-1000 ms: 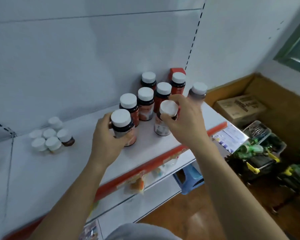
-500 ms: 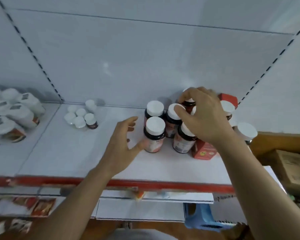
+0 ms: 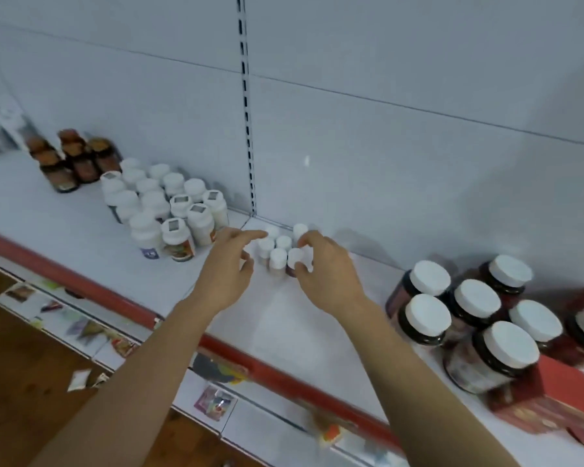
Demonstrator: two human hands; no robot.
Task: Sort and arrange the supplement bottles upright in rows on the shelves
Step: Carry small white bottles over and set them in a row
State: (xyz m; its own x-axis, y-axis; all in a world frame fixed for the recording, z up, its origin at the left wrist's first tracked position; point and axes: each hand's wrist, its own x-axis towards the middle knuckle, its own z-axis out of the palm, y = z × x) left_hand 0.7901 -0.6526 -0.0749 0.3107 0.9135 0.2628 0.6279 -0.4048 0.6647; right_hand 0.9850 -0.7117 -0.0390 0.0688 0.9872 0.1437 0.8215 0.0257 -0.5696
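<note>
Fingers (image 3: 317, 242) of our right hand (image 3: 327, 274) pinch one small bottle (image 3: 294, 257), partly hiding it; our left hand (image 3: 228, 264) spreads loosely, holding nothing, beside the blurred cluster (image 3: 279, 256).

The white shelf (image 3: 284, 325) carries small white-capped bottles (image 3: 279, 256) between left hand (image 3: 230, 267) and right hand (image 3: 327, 274), white bottles (image 3: 155, 203) leftward, dark jars (image 3: 479, 301) rightward.

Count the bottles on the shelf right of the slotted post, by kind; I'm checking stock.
Small white-capped bottles: 6
Large dark bottles with white caps: 7 in view, one cut by the right edge
Total: 13
</note>
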